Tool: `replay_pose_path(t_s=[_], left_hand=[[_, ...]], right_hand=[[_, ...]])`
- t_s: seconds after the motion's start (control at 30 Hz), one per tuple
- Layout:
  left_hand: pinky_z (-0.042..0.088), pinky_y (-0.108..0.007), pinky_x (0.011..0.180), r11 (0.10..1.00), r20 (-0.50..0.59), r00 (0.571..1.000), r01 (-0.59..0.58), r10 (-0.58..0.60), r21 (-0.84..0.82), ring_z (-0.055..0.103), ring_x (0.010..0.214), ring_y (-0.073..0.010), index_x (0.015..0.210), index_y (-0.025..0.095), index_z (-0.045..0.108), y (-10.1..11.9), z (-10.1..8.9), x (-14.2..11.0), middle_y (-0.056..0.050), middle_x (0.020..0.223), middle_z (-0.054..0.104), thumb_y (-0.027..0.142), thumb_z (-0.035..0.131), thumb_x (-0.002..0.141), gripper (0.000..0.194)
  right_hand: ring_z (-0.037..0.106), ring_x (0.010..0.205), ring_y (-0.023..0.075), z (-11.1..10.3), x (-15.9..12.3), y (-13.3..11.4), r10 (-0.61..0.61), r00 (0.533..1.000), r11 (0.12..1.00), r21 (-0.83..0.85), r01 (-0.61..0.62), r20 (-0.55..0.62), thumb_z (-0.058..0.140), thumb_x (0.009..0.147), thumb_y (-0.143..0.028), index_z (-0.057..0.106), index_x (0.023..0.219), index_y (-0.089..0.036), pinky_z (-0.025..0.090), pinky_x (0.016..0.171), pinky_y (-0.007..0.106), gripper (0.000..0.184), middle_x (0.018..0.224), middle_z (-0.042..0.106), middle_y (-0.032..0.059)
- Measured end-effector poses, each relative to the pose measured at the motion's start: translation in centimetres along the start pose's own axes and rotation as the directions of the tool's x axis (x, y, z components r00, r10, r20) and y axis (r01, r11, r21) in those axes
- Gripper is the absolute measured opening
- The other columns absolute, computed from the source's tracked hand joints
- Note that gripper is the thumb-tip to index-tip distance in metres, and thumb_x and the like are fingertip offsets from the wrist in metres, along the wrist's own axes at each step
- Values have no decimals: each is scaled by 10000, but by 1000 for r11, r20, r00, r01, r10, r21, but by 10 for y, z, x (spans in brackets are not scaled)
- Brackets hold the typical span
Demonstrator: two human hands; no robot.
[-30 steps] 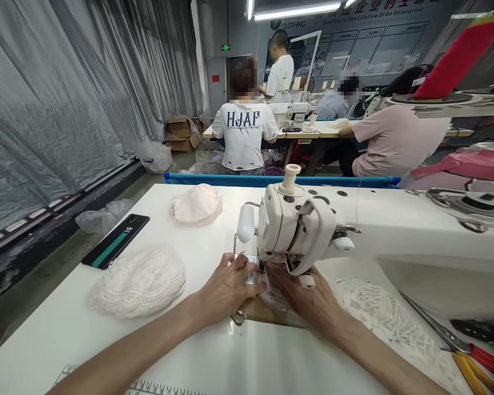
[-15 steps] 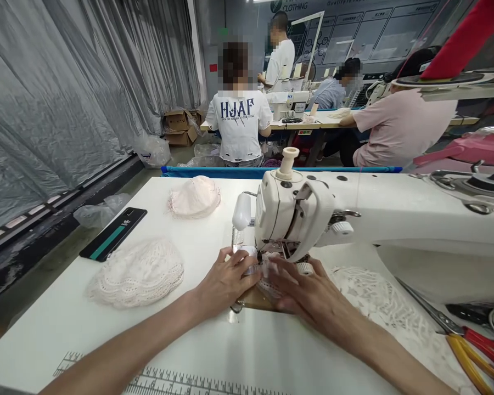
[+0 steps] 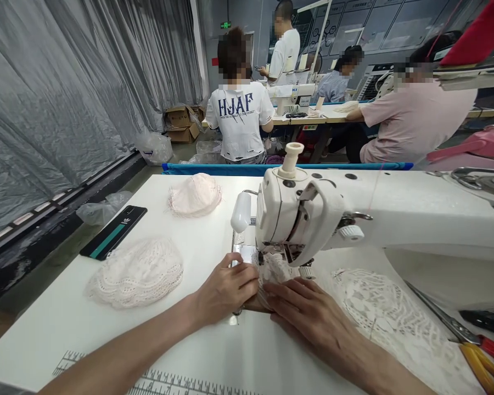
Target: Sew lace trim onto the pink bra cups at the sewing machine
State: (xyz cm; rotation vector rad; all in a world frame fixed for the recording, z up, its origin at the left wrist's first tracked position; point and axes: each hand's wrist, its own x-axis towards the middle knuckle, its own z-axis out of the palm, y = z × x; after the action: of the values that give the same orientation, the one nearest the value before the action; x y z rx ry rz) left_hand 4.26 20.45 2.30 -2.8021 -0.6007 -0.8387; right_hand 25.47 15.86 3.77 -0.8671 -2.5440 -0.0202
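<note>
A white sewing machine (image 3: 296, 214) stands in front of me, with a piece of white lace fabric (image 3: 276, 267) under its needle area. My left hand (image 3: 230, 286) is left of the needle, its fingers curled on the lace's edge; the fingertips are partly hidden. On the near right side of the lace, my right hand (image 3: 308, 307) lies fairly flat, fingers stretched out and pressing down. A stack of white lace pieces (image 3: 138, 274) rests on the table at left, and a pale pink fabric stack (image 3: 195, 195) sits farther back. More lace (image 3: 379, 307) spreads out right of my right hand.
Scissors with red and yellow handles (image 3: 473, 351) lie at the right edge. A black phone (image 3: 114, 232) is at the table's left edge. A ruler scale (image 3: 177, 382) runs along the near side. Several people work beyond the blue-edged barrier (image 3: 214, 169).
My right hand has drawn back toward me and flattened, uncovering more lace by the needle. My left fingers have curled more. The camera view has shifted slightly.
</note>
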Motion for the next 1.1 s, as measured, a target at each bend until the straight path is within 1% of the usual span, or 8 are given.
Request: replay_pose_path(t_s=[0.13, 0.37, 0.5, 0.6, 0.73, 0.83, 0.93, 1.1], left_hand=[[353, -324, 898, 1000, 1, 1000, -15, 15, 0, 586, 940, -114, 908, 136, 575, 1, 0, -1, -32, 969, 669, 77, 426, 908, 160], [354, -337, 894, 1000, 45, 999, 18, -18, 2, 588, 930, -131, 993, 128, 572, 4, -1, -1, -33, 907, 659, 75, 436, 904, 171], [348, -355, 895, 1000, 67, 997, 28, -28, -4, 579, 940, -143, 1063, 139, 551, 5, -1, -1, -19, 852, 644, 108, 458, 907, 184], [347, -360, 889, 999, 99, 995, 34, -34, 3, 574, 940, -143, 1072, 150, 547, 5, -1, -1, -18, 860, 640, 126, 458, 912, 185], [333, -360, 887, 999, 97, 994, 46, -46, 3, 573, 922, -135, 1078, 159, 551, 4, -1, 0, -24, 900, 644, 102, 439, 912, 208], [321, -365, 892, 999, 98, 994, 47, -49, 15, 570, 932, -136, 1092, 156, 544, 1, 0, 1, -31, 928, 640, 93, 435, 907, 224], [307, -375, 910, 997, 117, 991, 60, -66, 52, 566, 940, -141, 1110, 157, 535, -2, 2, 3, -33, 954, 630, 97, 444, 900, 237], [282, -401, 940, 995, 114, 989, 84, -91, 62, 566, 949, -154, 1143, 163, 525, -6, 2, 4, -48, 979, 622, 77, 427, 888, 286]], right_hand=[[592, 803, 187, 1, 0, -1, -15, 1000, 1000, -11, 15, -11, 407, 927, -116, 618, 972, -168, 431, 691, 335, 222, 1031, 663, 83], [606, 843, 197, 2, -4, -2, -1, 1000, 999, -35, 1, 4, 445, 924, -152, 621, 982, -187, 427, 764, 368, 188, 930, 678, 55], [602, 852, 200, 3, -6, -2, 0, 1000, 998, -55, 1, 14, 446, 925, -169, 622, 975, -196, 421, 775, 374, 185, 932, 678, 57], [597, 844, 201, 2, -5, -2, 5, 1000, 999, -49, -5, 16, 443, 936, -212, 625, 971, -195, 414, 763, 370, 187, 949, 676, 65], [593, 843, 210, 0, -1, -2, 10, 1000, 999, -33, -11, -29, 396, 964, -353, 623, 999, -177, 396, 725, 359, 290, 1019, 669, 79], [604, 807, 202, -1, 2, 1, 24, 998, 998, -58, -28, -65, 322, 961, -449, 625, 979, -159, 390, 732, 360, 420, 972, 680, 84], [620, 765, 195, 0, 5, 6, 43, 997, 992, -117, -50, -63, 303, 947, -490, 625, 989, -159, 391, 744, 362, 464, 958, 683, 91], [631, 745, 199, 3, 6, 11, 39, 998, 985, -166, -49, -58, 315, 937, -505, 622, 1022, -156, 403, 741, 373, 472, 1018, 675, 108]])
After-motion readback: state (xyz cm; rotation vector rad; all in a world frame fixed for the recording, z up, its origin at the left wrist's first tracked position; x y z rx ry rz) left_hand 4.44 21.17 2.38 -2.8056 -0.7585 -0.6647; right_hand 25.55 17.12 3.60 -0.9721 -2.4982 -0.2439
